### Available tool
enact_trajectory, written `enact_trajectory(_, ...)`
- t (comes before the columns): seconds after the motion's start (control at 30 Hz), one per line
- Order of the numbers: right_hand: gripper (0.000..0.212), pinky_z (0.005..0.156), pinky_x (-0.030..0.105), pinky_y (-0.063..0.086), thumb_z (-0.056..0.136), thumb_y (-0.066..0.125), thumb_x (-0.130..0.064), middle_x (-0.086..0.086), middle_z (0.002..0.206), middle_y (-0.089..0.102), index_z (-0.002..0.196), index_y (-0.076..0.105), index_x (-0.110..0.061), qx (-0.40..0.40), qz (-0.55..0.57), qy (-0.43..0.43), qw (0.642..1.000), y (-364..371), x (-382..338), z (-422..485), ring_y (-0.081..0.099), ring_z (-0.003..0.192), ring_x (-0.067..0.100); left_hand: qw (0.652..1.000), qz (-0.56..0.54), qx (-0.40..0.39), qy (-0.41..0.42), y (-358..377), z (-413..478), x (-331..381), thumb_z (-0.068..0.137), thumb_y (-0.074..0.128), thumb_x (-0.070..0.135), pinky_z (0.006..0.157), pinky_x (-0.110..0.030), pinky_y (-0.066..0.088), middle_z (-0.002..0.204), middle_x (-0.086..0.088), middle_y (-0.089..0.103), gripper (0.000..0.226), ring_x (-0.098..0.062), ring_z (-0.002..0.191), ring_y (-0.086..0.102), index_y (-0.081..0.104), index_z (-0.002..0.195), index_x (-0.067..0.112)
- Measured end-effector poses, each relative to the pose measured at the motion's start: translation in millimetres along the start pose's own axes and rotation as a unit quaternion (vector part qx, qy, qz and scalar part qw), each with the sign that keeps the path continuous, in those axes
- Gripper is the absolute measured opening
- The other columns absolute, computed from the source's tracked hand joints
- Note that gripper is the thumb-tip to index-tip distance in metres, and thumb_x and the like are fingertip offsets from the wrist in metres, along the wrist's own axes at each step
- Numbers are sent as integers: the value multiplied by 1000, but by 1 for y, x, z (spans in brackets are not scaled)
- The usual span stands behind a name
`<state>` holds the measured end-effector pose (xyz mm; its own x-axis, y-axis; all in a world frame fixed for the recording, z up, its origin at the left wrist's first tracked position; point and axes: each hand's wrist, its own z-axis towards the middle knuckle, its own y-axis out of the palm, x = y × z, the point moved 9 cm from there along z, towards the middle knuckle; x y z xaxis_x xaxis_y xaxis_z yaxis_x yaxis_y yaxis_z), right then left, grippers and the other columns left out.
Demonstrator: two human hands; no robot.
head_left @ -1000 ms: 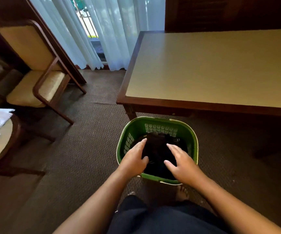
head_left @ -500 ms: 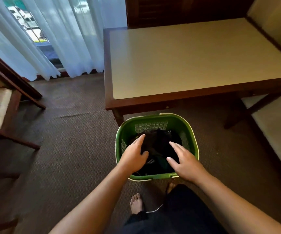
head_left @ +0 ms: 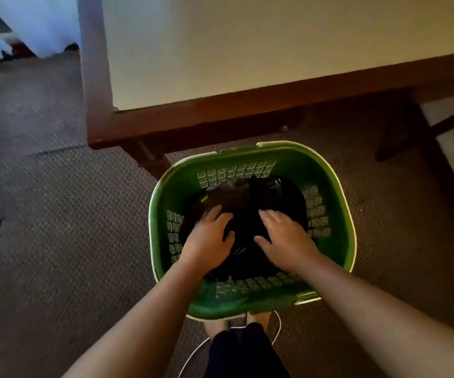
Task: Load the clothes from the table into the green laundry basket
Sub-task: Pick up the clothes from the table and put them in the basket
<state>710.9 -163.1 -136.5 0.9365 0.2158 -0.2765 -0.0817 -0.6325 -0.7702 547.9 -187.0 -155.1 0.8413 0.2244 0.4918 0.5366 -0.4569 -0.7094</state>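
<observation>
We see brown carpet (head_left: pixel 56 241), white curtains (head_left: pixel 37 25) far left, and a thin white cord (head_left: pixel 193 356) near us.

Daylight enters through the curtains (head_left: pixel 29 25) at upper left and falls pale across the tabletop (head_left: pixel 247 50); my view of the carpet (head_left: pixel 56 241) is dim. The frame is soft with motion blur. Wide-angle distortion bends the edges.
</observation>
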Motion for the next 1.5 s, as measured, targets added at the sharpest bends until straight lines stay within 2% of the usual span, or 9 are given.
enact_trajectory(0.1, 87, 123, 53, 18, 96, 62, -40, 1, 170, 0, 161, 5, -27, -40, -116, -2, 992, 35, 22, 77, 1, 156, 29, 993, 111, -22, 44, 45, 69, -25, 100, 60, 31, 128, -51, 18, 175, -3, 4, 70, -33, 160, 3, 28, 162, 32)
enact_trajectory(0.27, 140, 113, 71, 17, 69, 89, -44, -1, 164, -30, 157, -19, -31, -85, -195, 4, 977, 105, 60, 152, -18, 152, 42, 974, 205, -83, -46, 129, 130, -86, 66, 83, 69, 120, -72, 6, 172, -14, -18, 142, -56, 153, -13, -15, 163, 35)
enact_trajectory(0.37, 123, 112, 73, 19, 83, 79, -32, 0, 162, -34, 156, -20, -34, -60, -198, 25, 978, 136, 69, 172, -19, 150, 46, 970, 211, -99, -72, 150, 143, -94, 56, 86, 73, 114, -80, 8, 169, -16, -26, 154, -60, 149, -19, -18, 162, 33)
enact_trajectory(0.63, 114, 117, 65, 18, 87, 72, -21, 5, 163, -31, 156, -17, -38, -79, -232, 29, 969, 145, 84, 213, -13, 152, 43, 956, 206, -175, -117, 152, 174, -94, 53, 90, 70, 112, -84, 7, 168, -19, -26, 159, -59, 149, -20, -20, 161, 33)
enact_trajectory(0.87, 145, 118, 61, 19, 59, 90, -56, -2, 166, -24, 153, -19, -44, -47, -196, -25, 979, 135, 84, 193, -10, 154, 37, 959, 188, -186, -105, 149, 168, -95, 49, 90, 75, 114, -83, 6, 168, -14, -29, 162, -57, 149, -24, -21, 160, 37)
enact_trajectory(0.97, 148, 116, 71, 8, 57, 81, -74, -1, 164, -31, 152, -28, -40, -16, -221, -6, 975, 131, 81, 156, -17, 152, 41, 971, 170, -150, -75, 143, 145, -98, 48, 86, 80, 117, -79, 6, 169, -8, -30, 161, -53, 151, -27, -22, 160, 39)
enact_trajectory(1.07, 153, 105, 83, -4, 52, 74, -85, 0, 156, -46, 147, -37, -41, -69, -199, 31, 977, 143, 86, 116, -30, 146, 47, 972, 171, -140, -82, 146, 113, -98, 50, 83, 82, 116, -80, 1, 165, -7, -39, 161, -54, 148, -31, -29, 157, 38)
enact_trajectory(1.23, 153, 99, 88, -2, 54, 78, -79, 4, 146, -57, 142, -43, -43, -134, -208, 32, 968, 172, 90, 86, -38, 140, 52, 947, 209, -199, -138, 181, 52, -111, 49, 86, 79, 118, -77, -2, 157, -15, -50, 169, -62, 147, -24, -43, 150, 36)
enact_trajectory(1.5, 154, 102, 86, 5, 62, 88, -52, 4, 146, -57, 140, -44, -45, -136, -206, 58, 967, 172, 84, 120, -36, 140, 54, 948, 170, -220, -157, 177, 95, -119, 59, 90, 67, 117, -76, 16, 167, -13, -35, 158, -65, 149, -8, -33, 155, 42)
